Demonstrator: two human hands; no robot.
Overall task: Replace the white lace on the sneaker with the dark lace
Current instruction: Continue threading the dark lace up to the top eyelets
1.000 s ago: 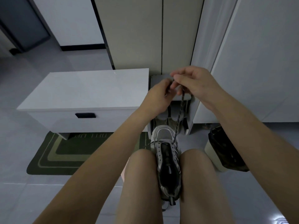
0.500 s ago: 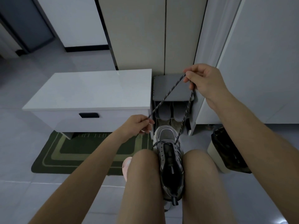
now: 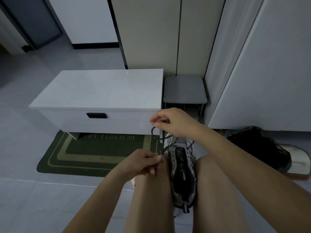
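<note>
Entry: sneaker relacing, seen from the head camera, listed left to right.

- Green mat [image 3: 94,153]: lies on the floor, partly under the low white cabinet [image 3: 101,91]. It has no part in the task.
- Left hand [image 3: 144,163]: rests against the left knee. Finger and thumb are closed on one end of the dark lace [image 3: 152,132], with the tip showing just below the fingers.
- Right hand [image 3: 175,123]: held above the toe, fingers pinched on the other run of the same lace. A slack loop hangs beneath it.
- Sneaker [image 3: 182,165]: clamped between the knees, toe pointing away, off the floor.
- Grey shoe rack [image 3: 185,89] and dark bag [image 3: 257,145]: stand beyond and to the right.

Progress, as judged:
- No white lace shows on the sneaker, so removal looks complete.
- The dark lace appears to be threaded only at the toe end.
- The upper eyelets seem bare, so most of the lacing and the final tie are yet to do.

Not legible:
- The right hand covers the toe, so which eyelets the lace enters cannot be told.
- The thighs hide the sides of the sneaker.
- Where the white lace lies is not shown.
- A pale scrap below the heel cannot be identified.
</note>
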